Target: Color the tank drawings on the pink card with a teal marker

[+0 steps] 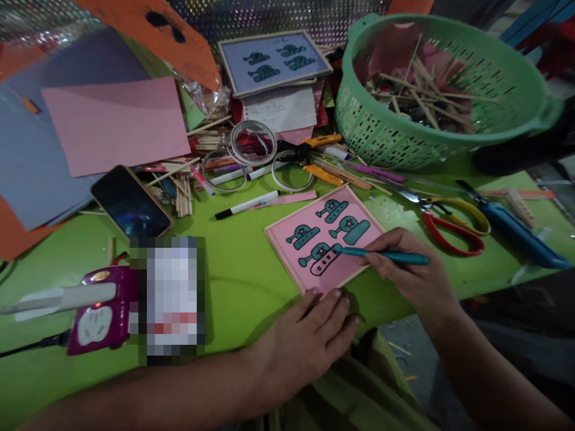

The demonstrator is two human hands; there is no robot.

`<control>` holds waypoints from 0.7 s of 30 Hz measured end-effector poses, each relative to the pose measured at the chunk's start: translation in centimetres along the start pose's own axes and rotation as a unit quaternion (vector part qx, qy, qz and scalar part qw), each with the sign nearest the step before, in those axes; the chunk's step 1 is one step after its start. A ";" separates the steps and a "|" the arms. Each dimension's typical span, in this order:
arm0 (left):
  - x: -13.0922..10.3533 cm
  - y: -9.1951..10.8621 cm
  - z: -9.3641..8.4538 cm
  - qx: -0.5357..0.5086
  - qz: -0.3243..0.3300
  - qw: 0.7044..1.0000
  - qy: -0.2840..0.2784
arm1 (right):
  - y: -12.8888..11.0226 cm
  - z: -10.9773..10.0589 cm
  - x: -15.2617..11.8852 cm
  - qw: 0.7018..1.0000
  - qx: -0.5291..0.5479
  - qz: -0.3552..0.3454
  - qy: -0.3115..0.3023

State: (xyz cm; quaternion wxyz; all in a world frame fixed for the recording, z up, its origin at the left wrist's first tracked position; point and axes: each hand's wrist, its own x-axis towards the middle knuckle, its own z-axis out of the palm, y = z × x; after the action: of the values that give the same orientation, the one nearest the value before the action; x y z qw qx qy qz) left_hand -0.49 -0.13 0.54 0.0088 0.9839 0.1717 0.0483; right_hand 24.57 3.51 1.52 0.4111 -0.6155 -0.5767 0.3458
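Observation:
A teal marker (398, 257) is pinched in my right hand (411, 272), its tip on a pink card (294, 261) edged with thin wooden sticks. Several tank drawings cover the card. Most are coloured teal; the lower body of the front tank (325, 261) is still pink inside a black outline. My left hand (321, 326) lies flat with fingers stretched, the fingertips on the card's near edge. Behind the card rests a white marker with a black cap (247, 205), beside a pink paper strip (294, 198).
A green basket (404, 140) holds sticks at the back right. Red-and-yellow scissors (453, 230) and a blue cutter (521, 224) lie on the right. A phone (131, 202), purple power socket (102, 308), tape rolls (253, 143) and a framed blue card (275, 61) surround the green table (238, 293).

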 end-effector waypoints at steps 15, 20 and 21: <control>-0.1 0.1 0.0 -0.002 -0.004 1.000 0.005 | 0.1 -0.1 -0.2 1.000 0.019 0.005 -0.011; -0.1 0.0 0.1 -0.003 0.004 1.000 -0.006 | 0.2 -0.1 0.0 1.000 -0.001 -0.005 0.012; -0.1 0.0 0.1 -0.003 0.005 1.000 -0.005 | 0.2 -0.1 0.0 1.000 -0.003 -0.005 0.015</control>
State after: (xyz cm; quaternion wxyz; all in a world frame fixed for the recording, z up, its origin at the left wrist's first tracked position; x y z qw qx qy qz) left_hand -0.56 -0.14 0.42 0.0129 0.9851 0.1660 0.0439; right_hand 24.72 3.46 1.32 0.4195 -0.6187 -0.5745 0.3333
